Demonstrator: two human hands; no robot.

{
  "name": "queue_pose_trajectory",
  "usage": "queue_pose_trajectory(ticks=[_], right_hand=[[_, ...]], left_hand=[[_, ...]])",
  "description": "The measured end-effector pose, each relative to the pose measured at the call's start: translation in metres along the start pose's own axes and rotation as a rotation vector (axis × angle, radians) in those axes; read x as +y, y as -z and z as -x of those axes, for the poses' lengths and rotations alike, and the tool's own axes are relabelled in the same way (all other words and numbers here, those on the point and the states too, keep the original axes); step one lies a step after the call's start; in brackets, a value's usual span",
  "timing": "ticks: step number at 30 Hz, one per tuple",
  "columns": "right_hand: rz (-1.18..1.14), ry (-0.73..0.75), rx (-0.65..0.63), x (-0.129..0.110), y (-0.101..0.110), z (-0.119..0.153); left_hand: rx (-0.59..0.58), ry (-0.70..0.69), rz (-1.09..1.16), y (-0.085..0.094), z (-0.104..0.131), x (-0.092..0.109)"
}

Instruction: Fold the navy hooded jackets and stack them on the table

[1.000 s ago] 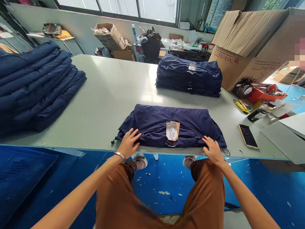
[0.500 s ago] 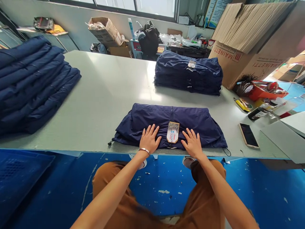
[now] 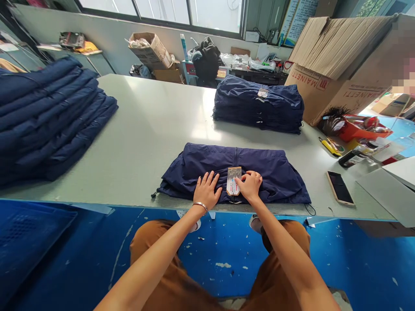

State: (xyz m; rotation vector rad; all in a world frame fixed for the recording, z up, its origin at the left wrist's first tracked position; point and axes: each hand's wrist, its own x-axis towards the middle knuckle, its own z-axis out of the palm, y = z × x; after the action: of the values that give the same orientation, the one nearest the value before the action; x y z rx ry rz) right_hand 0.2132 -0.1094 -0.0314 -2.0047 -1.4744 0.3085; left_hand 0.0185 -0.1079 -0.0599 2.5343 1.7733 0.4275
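Observation:
A folded navy garment (image 3: 207, 157), with a front zipper and cord ends at its sides, lies along the table's near edge. On its middle rests a printed paper hang tag (image 3: 234, 172), with a small pale strip at its lower end. My left hand (image 3: 207, 190) lies flat on the fabric left of the tag, fingers spread. At the tag's right edge is my right hand (image 3: 251, 185), its fingers bent in and its thumb tip over the tag, pinching that edge. The undersides of those fingers are hidden.
A stack of folded navy garments (image 3: 259, 108) stands behind, a taller navy pile (image 3: 48, 125) at left. To the right are a phone (image 3: 340, 188), a yellow cutter (image 3: 330, 147), a dark bottle (image 3: 355, 156), an orange bin (image 3: 353, 131) and a large cardboard box (image 3: 311, 88).
My right hand has moved left from lying flat on the fabric to the hang tag, its fingers now curled in. My left hand stays flat on the garment. The view has shifted slightly.

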Motion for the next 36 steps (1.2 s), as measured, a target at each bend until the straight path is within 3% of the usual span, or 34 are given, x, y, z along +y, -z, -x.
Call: queue_pose_trajectory(ticks=[3, 6, 14, 19, 23, 36], right_hand=[[-0.137, 0.047, 0.014, 0.002, -0.001, -0.012], [-0.168, -0.003, 0.023, 0.007, 0.000, -0.022], [0.163, 0.074, 0.128, 0.018, -0.008, -0.013], [0.302, 0.320, -0.094, 0.006, -0.006, -0.011], [0.367, 0.323, -0.296, 0.008, -0.012, -0.010], [0.336, 0.278, -0.309, 0.012, -0.018, -0.009]], left_hand=[[0.005, -0.001, 0.004, 0.000, 0.000, 0.000], [0.005, -0.005, 0.002, 0.000, 0.001, 0.000], [0.011, -0.005, 0.008, 0.000, 0.002, 0.000], [0.011, -0.004, 0.008, 0.001, 0.002, 0.000], [0.010, -0.004, 0.022, 0.002, 0.001, 0.001], [0.039, 0.003, 0.035, 0.002, 0.001, 0.002]])
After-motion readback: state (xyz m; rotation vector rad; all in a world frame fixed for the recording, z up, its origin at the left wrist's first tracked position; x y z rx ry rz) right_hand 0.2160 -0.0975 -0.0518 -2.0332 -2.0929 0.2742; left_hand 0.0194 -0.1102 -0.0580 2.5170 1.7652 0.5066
